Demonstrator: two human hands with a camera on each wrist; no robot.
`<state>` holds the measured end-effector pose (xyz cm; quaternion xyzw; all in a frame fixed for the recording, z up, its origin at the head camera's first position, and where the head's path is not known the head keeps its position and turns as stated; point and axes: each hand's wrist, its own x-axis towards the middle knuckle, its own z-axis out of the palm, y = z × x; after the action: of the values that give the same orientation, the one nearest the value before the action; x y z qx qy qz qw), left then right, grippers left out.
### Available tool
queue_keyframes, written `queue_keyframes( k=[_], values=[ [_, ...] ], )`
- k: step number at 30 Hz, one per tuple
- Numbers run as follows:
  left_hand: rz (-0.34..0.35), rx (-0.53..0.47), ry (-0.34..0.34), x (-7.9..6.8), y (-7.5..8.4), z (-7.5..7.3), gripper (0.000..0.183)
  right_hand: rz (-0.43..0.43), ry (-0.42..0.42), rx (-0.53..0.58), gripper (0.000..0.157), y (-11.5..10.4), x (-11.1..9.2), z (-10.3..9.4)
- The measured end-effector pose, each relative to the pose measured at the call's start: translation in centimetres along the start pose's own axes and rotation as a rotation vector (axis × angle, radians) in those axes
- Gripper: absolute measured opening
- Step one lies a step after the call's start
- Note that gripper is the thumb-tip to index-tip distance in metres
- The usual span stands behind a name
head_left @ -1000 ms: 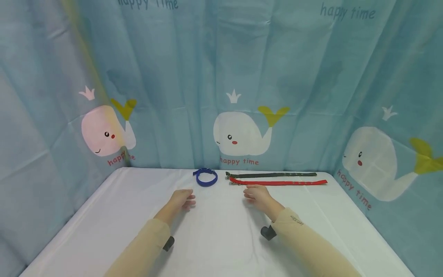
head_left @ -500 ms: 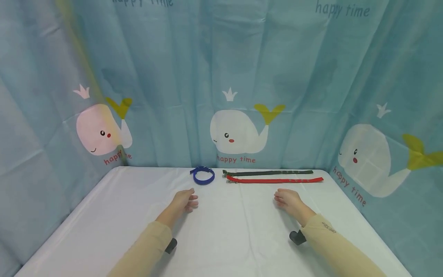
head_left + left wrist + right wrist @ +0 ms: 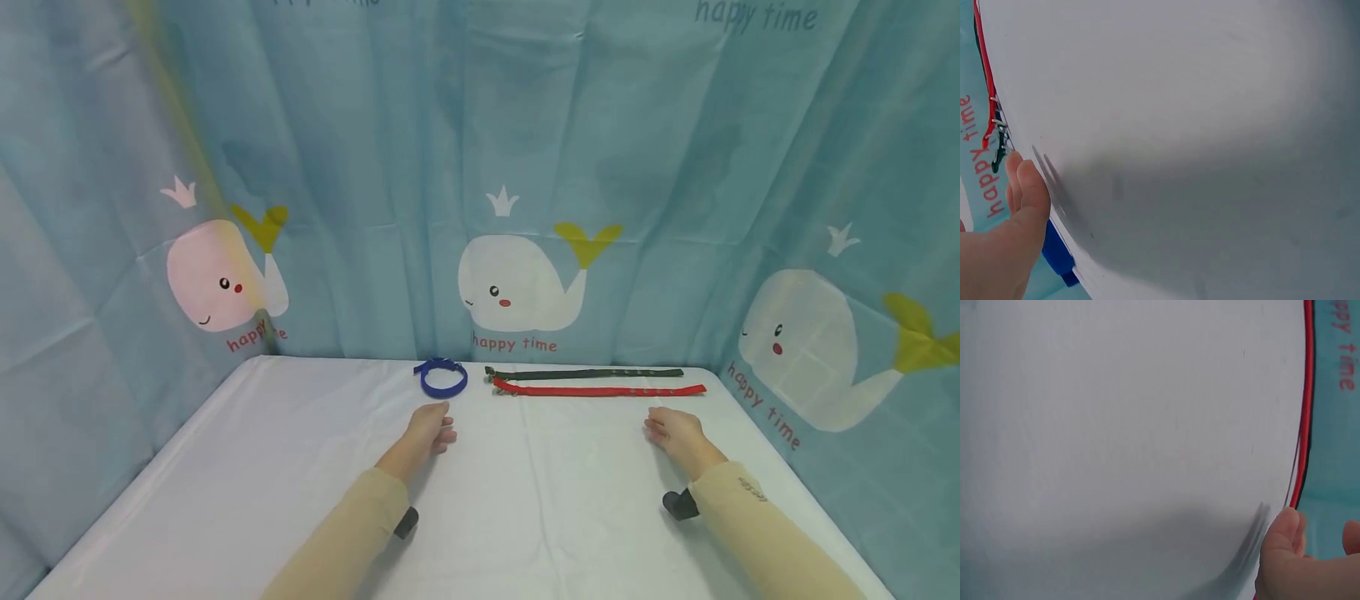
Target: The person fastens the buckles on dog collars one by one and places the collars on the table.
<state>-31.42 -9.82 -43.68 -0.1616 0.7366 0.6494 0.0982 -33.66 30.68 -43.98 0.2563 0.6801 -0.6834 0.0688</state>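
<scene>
In the head view, a blue collar (image 3: 444, 393) lies coiled in a ring at the far edge of the white table. To its right, a dark green collar (image 3: 592, 374) and a red collar (image 3: 600, 392) stretch out flat, side by side, with metal buckle ends on the left. My left hand (image 3: 431, 427) hovers just in front of the blue collar, fingers relaxed, holding nothing. Nearer the red collar's right end is my right hand (image 3: 678, 433), also loose and holding nothing. The right wrist view has its fingertips overlapping the red strap (image 3: 1305, 412).
White cloth covers the table (image 3: 525, 508). Behind and at both sides hangs a blue curtain (image 3: 375, 167) printed with whales. A dark wrist camera (image 3: 681, 504) juts from under the right sleeve, another (image 3: 407, 523) from the left.
My right hand has moved right, from near the red collar's middle toward its right end. My left hand has shifted right and slightly forward, closer to the blue collar. The collars stay put.
</scene>
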Motion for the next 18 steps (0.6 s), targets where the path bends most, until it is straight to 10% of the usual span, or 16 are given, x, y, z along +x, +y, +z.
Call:
queue_keyframes(
  k=[18],
  values=[
    [0.008,0.023,0.02,3.4,1.2,5.2,0.057,0.002,0.08,-0.011,0.055,-1.1,3.5,-4.1]
  ],
)
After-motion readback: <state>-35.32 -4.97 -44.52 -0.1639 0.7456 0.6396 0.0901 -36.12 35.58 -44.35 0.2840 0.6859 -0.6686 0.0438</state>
